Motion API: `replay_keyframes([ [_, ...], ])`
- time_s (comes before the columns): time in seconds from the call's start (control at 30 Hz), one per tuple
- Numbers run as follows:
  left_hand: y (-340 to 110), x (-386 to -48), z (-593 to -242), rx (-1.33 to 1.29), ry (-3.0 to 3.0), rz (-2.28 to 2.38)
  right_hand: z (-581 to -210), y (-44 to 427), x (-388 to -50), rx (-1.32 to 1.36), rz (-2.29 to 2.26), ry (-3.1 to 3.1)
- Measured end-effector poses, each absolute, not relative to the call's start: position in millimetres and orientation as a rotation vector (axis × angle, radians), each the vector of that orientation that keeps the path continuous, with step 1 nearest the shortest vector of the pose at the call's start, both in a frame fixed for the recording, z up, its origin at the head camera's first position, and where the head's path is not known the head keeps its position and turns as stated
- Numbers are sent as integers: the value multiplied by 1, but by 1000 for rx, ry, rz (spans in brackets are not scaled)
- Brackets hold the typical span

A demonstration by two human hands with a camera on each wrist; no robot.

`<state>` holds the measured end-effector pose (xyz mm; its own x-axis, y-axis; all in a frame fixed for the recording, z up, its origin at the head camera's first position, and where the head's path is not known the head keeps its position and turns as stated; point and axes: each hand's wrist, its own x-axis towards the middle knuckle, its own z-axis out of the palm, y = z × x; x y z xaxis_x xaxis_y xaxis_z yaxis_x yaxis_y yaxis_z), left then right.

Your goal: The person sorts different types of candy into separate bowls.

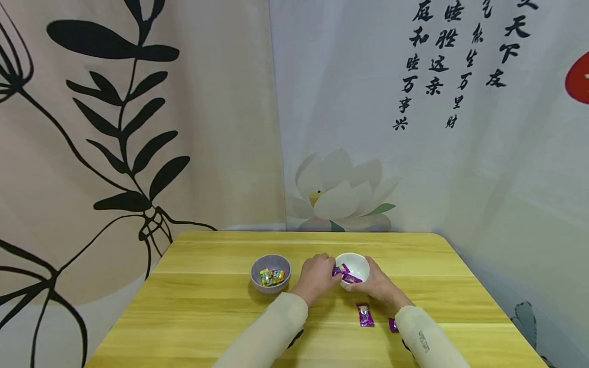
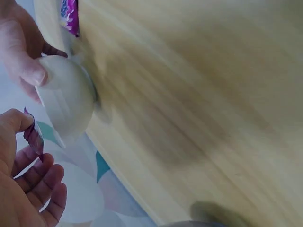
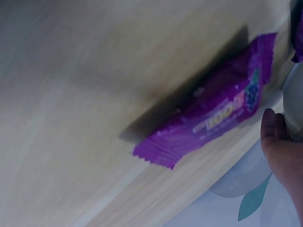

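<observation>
My left hand [image 1: 316, 276] pinches a purple-wrapped candy [image 2: 34, 135] between thumb and fingers, over the near-left rim of a white bowl [image 1: 358, 261]. Around the right side of that bowl curls my right hand [image 1: 378, 283], its thumb at the near rim and the bowl tipped in its grip. Inside the bowl shows another purple candy [image 1: 352, 278]. On the table below the bowl lies a purple candy [image 1: 365, 316], and one more purple candy [image 1: 393, 325] is partly covered by the right sleeve. The right wrist view shows a purple candy [image 3: 213, 106] up close.
A grey-purple bowl [image 1: 270, 287] with several yellow-green wrapped candies [image 1: 272, 277] stands to the left of my left hand. The wooden table [image 1: 207, 317] ends at a back edge, before a printed curtain [image 1: 221, 117].
</observation>
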<state>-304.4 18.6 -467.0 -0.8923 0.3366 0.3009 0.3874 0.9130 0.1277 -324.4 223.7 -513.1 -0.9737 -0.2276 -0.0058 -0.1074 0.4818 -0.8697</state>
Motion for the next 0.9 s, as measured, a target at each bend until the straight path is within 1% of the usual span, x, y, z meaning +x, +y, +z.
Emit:
replay_keyframes([
  [0.17,28,-313,-460,-532,-2818,-251,-514,225,-326,-302,-1501,2615],
  [0.43,38,-324,-461,-486,-2844,-189,-512,223,-326,-372,-1559,2567],
  [0.67,45,-329,-467,-439,-2890,-120,-515,220,-323,-290,-1564,2535],
  [0.9,49,-330,-470,-436,-2908,-99,-514,223,-324,-317,-1526,2600],
])
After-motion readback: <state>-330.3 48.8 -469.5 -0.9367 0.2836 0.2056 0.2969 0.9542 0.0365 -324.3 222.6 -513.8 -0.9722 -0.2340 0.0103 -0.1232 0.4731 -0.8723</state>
